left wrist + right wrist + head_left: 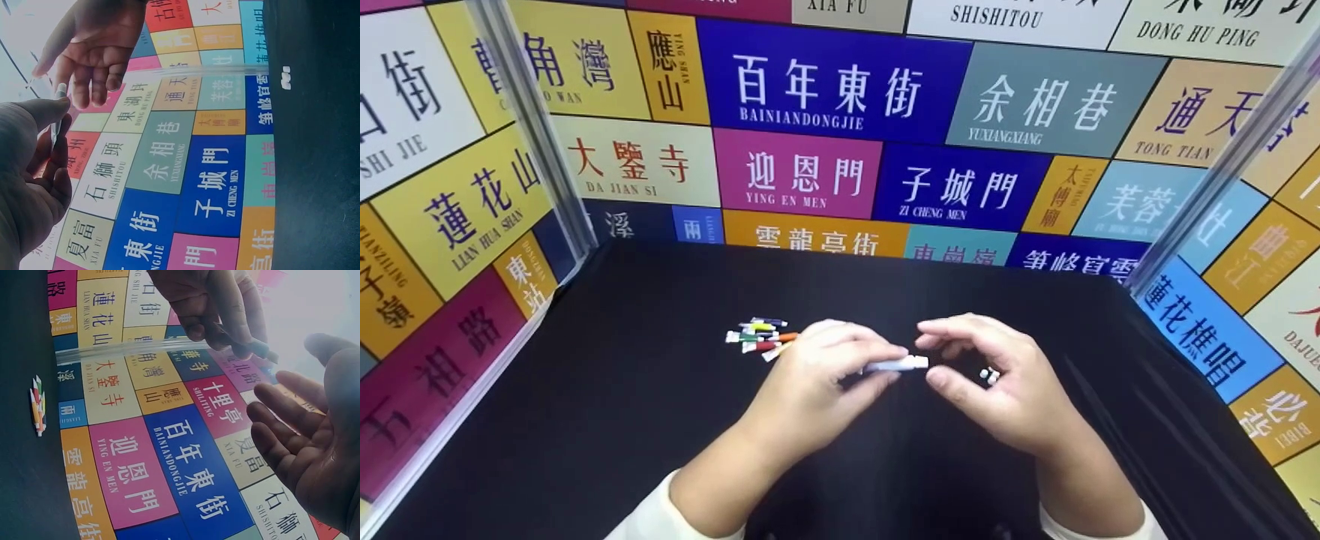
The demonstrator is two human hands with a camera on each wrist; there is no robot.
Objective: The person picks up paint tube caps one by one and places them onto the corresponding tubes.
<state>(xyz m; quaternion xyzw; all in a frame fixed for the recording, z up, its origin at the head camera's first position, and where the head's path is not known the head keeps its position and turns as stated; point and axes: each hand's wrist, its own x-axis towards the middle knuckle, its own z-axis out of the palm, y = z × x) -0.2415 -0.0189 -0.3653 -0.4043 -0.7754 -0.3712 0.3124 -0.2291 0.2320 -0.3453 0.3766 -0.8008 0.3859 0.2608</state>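
Observation:
My left hand (840,360) pinches a small white tube (896,365), held level above the black table, its tip pointing toward my right hand (960,352). The right hand hovers just beside that tip with fingers loosely spread, holding nothing. In the left wrist view the tube (56,112) sits between thumb and fingers of the left hand (39,157), with the right hand (93,50) open above it. The right wrist view shows the left hand (214,309) gripping the tube (247,343) and the right hand (306,439) with its palm open.
A heap of several small coloured tubes (759,335) lies on the black table (585,420) left of my left hand, also seen as the heap (37,405). Small white caps (988,374) lie by my right hand. Printed sign panels (840,135) wall in the table on three sides.

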